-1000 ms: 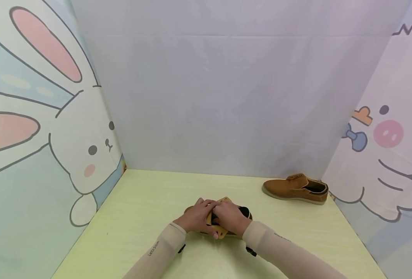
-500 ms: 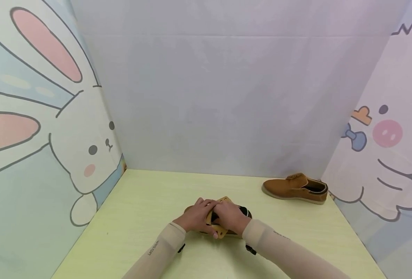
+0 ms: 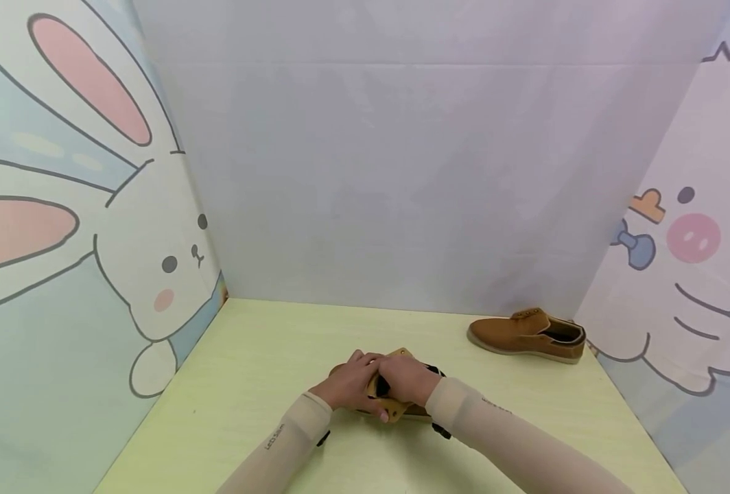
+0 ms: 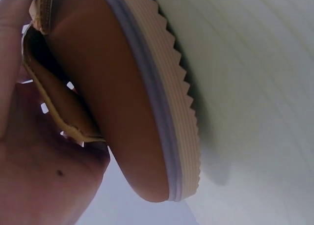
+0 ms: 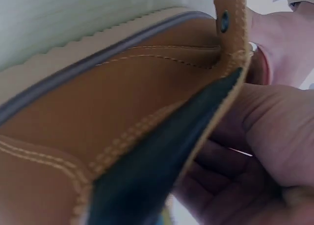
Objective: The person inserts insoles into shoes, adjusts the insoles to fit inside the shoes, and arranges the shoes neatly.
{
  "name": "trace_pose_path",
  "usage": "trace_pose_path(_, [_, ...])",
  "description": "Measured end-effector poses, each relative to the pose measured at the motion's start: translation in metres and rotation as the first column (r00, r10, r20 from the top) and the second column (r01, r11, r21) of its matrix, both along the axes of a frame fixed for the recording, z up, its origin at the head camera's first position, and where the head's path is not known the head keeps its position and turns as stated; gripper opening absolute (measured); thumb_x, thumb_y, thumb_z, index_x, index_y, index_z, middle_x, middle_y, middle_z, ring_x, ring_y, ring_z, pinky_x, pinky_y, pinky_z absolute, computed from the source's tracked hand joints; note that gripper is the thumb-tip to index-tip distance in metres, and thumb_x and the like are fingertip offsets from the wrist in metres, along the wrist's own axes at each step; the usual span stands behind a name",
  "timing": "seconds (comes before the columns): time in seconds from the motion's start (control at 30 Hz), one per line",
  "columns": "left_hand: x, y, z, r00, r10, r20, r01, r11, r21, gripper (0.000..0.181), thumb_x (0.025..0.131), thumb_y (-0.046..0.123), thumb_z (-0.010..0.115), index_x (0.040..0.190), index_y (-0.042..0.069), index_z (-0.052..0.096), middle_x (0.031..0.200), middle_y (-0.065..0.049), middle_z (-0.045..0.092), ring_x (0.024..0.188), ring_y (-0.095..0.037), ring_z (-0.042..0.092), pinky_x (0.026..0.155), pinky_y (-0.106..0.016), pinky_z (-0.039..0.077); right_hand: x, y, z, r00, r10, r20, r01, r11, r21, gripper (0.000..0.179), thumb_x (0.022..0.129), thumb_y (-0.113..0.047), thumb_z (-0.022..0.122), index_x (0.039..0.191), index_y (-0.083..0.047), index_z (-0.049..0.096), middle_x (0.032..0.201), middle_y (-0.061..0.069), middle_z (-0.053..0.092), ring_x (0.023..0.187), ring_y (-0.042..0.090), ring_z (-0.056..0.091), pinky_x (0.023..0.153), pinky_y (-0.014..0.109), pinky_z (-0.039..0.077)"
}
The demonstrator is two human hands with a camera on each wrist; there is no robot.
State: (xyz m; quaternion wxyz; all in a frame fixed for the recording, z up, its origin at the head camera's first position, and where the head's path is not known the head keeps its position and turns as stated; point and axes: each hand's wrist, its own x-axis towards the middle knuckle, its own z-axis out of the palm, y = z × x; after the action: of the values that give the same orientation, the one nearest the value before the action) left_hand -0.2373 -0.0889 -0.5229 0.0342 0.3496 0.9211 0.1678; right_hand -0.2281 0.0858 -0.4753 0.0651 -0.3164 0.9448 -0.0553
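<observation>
A brown lace-up shoe [image 3: 335,370] with a pale ridged sole sits in the middle of the table, toe to the left. My left hand [image 3: 348,384] grips it over the front, its thumb low by the tan eyelet flap [image 3: 391,410]. Across the opening, my right hand [image 3: 407,379] has curled fingers at the shoe's throat, against the left fingers. Its fingertips are hidden inside. In the left wrist view, my left palm [image 4: 49,181] lies along the raised upper. The right wrist view shows the dark lining [image 5: 142,171] and my right hand [image 5: 255,151] bent behind the flap's edge.
A second brown shoe [image 3: 522,336], without laces, stands at the back right, toe to the left. The pale yellow table [image 3: 266,336] meets a grey back wall [image 3: 365,171]. Cartoon-printed side walls close in the left and right.
The right hand has tilted slightly and its wrist covers more of the shoe's heel. The left hand keeps its hold. The head view has shifted slightly, moving the whole scene a little right.
</observation>
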Motion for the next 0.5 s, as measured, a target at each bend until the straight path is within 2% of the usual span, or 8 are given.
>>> trace_pose_path(0.13, [0.0,0.0,0.001,1.0,0.016,0.008,-0.016,1.0,0.004,0.111,0.067,0.074,0.079,0.156,0.019,0.041,0.153,0.0,0.044,0.118,-0.015,0.04,0.096,-0.026,0.047,-0.003,0.002,-0.004,1.0,-0.006,0.016,0.007,0.998,-0.055,0.023,0.086,-0.014,0.083,0.107,-0.014,0.074,0.096,0.0,0.072,0.074,0.007,0.06,0.068,0.024,0.051])
trace_pose_path(0.3, [0.001,0.0,0.002,1.0,0.021,0.017,-0.021,1.0,0.013,0.113,0.067,0.074,0.08,0.156,0.017,0.041,0.153,0.0,0.044,0.117,-0.015,0.04,0.095,-0.026,0.048,-0.007,0.005,-0.013,0.999,-0.034,-0.016,0.032,0.994,-0.104,0.018,0.084,-0.013,0.083,0.1,-0.015,0.075,0.089,-0.004,0.069,0.072,0.007,0.058,0.065,0.024,0.049])
trace_pose_path(0.43, [0.002,0.001,0.002,1.0,0.018,0.016,-0.018,1.0,0.012,0.112,0.067,0.073,0.08,0.156,0.017,0.041,0.153,-0.001,0.044,0.118,-0.016,0.04,0.095,-0.027,0.048,-0.006,0.007,-0.019,0.998,-0.044,-0.044,0.037,0.987,-0.155,0.024,0.083,-0.011,0.083,0.105,-0.016,0.076,0.092,-0.005,0.071,0.075,0.007,0.06,0.066,0.023,0.05])
trace_pose_path(0.5, [0.002,0.001,0.002,1.0,0.016,0.008,-0.016,1.0,0.008,0.112,0.067,0.073,0.08,0.156,0.017,0.041,0.153,-0.001,0.044,0.118,-0.016,0.04,0.096,-0.027,0.048,-0.005,0.007,-0.02,0.998,-0.039,-0.051,0.029,0.983,-0.184,0.018,0.083,-0.009,0.082,0.098,-0.015,0.074,0.082,-0.006,0.068,0.068,0.006,0.058,0.061,0.022,0.047])
